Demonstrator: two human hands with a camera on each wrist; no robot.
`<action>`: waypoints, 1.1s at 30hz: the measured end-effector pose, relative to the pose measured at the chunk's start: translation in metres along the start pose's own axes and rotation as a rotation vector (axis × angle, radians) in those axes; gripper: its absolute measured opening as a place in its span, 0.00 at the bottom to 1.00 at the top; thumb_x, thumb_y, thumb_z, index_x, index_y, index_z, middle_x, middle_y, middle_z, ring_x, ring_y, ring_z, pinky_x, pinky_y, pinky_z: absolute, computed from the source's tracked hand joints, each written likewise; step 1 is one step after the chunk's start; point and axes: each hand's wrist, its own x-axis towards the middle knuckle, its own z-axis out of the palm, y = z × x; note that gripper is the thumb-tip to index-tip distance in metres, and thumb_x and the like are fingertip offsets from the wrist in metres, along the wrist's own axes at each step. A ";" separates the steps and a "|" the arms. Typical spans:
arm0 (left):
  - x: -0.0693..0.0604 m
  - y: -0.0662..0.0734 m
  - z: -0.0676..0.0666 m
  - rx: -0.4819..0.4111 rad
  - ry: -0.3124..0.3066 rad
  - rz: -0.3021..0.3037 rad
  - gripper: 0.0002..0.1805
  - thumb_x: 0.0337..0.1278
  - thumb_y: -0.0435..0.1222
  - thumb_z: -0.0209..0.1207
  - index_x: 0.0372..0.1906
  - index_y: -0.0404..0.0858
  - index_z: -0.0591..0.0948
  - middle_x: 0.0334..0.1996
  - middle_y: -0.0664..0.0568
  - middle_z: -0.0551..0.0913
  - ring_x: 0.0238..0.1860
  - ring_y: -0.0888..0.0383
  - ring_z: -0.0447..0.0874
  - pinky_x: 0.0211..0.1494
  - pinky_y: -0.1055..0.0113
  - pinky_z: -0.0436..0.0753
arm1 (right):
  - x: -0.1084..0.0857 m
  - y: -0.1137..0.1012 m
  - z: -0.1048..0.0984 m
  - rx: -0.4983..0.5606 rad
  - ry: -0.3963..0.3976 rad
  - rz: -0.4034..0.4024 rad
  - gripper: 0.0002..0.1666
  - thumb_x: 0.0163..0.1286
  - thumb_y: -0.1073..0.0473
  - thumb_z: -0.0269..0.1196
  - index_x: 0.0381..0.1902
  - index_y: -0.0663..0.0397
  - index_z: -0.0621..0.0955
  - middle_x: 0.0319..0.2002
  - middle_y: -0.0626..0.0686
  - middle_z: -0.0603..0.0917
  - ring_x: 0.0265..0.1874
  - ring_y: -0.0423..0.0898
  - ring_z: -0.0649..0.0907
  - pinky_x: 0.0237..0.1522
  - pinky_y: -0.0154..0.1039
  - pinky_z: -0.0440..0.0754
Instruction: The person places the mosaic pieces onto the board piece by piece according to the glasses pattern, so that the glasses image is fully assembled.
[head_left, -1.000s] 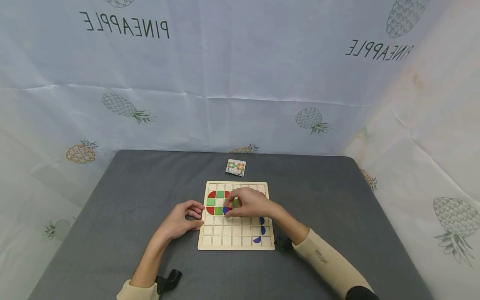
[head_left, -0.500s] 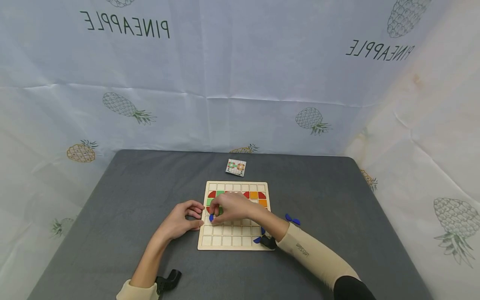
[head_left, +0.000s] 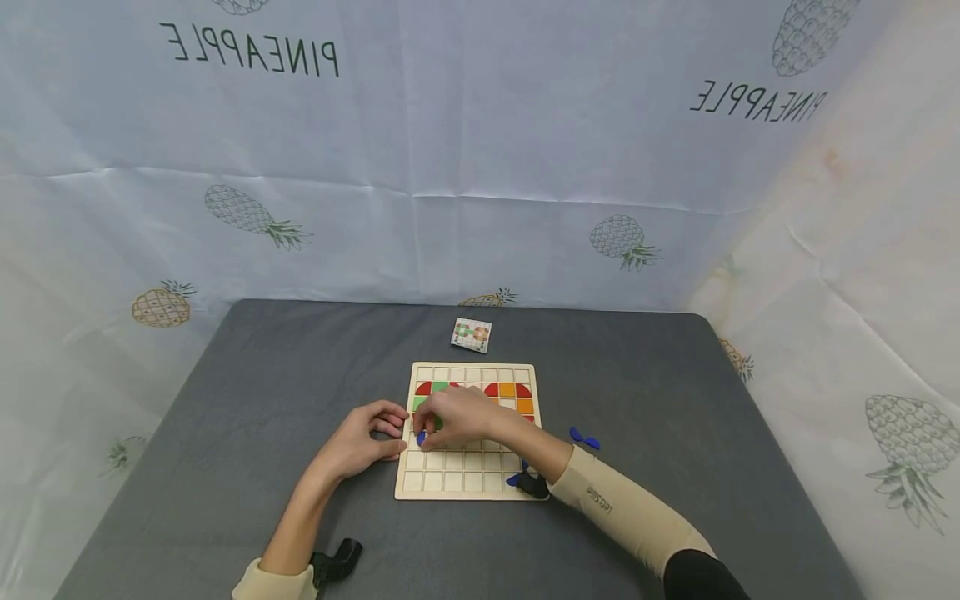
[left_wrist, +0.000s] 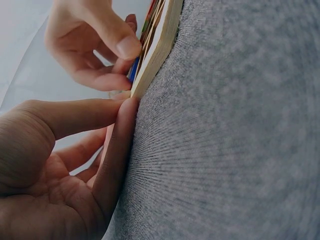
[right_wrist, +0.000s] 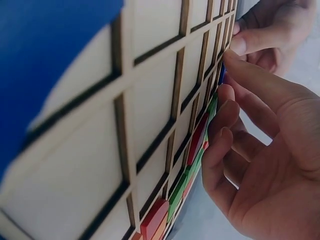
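Observation:
In the head view, a wooden grid board (head_left: pixel 472 483) lies on the table. My left hand (head_left: pixel 363 437) holds its left edge; in the left wrist view the thumb and a finger meet at the board's rim (left_wrist: pixel 152 67). With thumb and fingertips, my right hand (head_left: pixel 453 417) pinches a small blue half-round tile (head_left: pixel 422 437) at the leftmost column, below the red and green tiles. Only a blue sliver (right_wrist: pixel 223 74) shows in the right wrist view. Red and orange tiles (head_left: pixel 507 390) sit in cells at the upper right; the right hand hides part of the pattern.
A small pattern card (head_left: pixel 472 335) lies behind the board. Two blue tiles (head_left: pixel 585 438) rest on the grey table (head_left: pixel 637 383) to the right. Another blue tile (head_left: pixel 513 480) lies on the board's lower right, beside the right wrist's black camera (head_left: pixel 534 485).
My right hand has moved left and slightly nearer with the blue tile, from the board's middle to its left column, and barely shifts in the last half second. The left hand stays put.

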 end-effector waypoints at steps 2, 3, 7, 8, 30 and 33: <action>0.000 0.000 0.000 0.001 0.000 0.001 0.23 0.62 0.25 0.72 0.61 0.28 0.81 0.52 0.37 0.82 0.46 0.54 0.84 0.40 0.65 0.93 | 0.000 -0.001 0.000 -0.002 -0.003 -0.004 0.06 0.71 0.49 0.76 0.43 0.38 0.90 0.30 0.35 0.84 0.27 0.30 0.78 0.26 0.30 0.75; -0.001 0.000 0.000 0.001 -0.001 0.001 0.23 0.62 0.25 0.72 0.61 0.28 0.81 0.52 0.37 0.82 0.46 0.54 0.84 0.40 0.65 0.93 | -0.001 -0.001 0.000 -0.005 -0.005 -0.007 0.05 0.71 0.49 0.76 0.42 0.38 0.90 0.30 0.35 0.84 0.27 0.31 0.78 0.26 0.30 0.75; 0.000 0.000 0.000 0.001 -0.003 0.006 0.23 0.62 0.25 0.72 0.61 0.28 0.81 0.52 0.37 0.82 0.46 0.54 0.84 0.40 0.65 0.93 | -0.002 0.001 -0.002 -0.008 -0.015 -0.017 0.05 0.71 0.50 0.76 0.42 0.37 0.90 0.31 0.35 0.84 0.28 0.31 0.78 0.28 0.30 0.75; 0.000 0.000 0.000 0.000 -0.002 0.006 0.23 0.62 0.25 0.72 0.61 0.28 0.81 0.52 0.37 0.82 0.46 0.54 0.84 0.40 0.65 0.94 | -0.002 0.001 -0.002 -0.006 -0.018 -0.020 0.05 0.70 0.50 0.77 0.42 0.37 0.90 0.32 0.35 0.84 0.29 0.31 0.79 0.28 0.30 0.75; -0.002 0.003 0.003 0.004 0.021 -0.030 0.23 0.61 0.24 0.72 0.61 0.28 0.81 0.50 0.38 0.82 0.45 0.53 0.83 0.40 0.64 0.93 | -0.067 0.051 -0.021 0.331 0.087 -0.026 0.12 0.72 0.53 0.75 0.50 0.49 0.91 0.34 0.40 0.86 0.24 0.36 0.78 0.28 0.29 0.76; -0.002 0.003 0.004 0.006 0.020 -0.031 0.24 0.61 0.24 0.72 0.61 0.28 0.81 0.50 0.38 0.82 0.45 0.53 0.82 0.39 0.64 0.93 | -0.084 0.063 -0.024 0.346 0.113 -0.008 0.13 0.73 0.53 0.75 0.50 0.52 0.90 0.34 0.42 0.85 0.24 0.37 0.79 0.28 0.29 0.78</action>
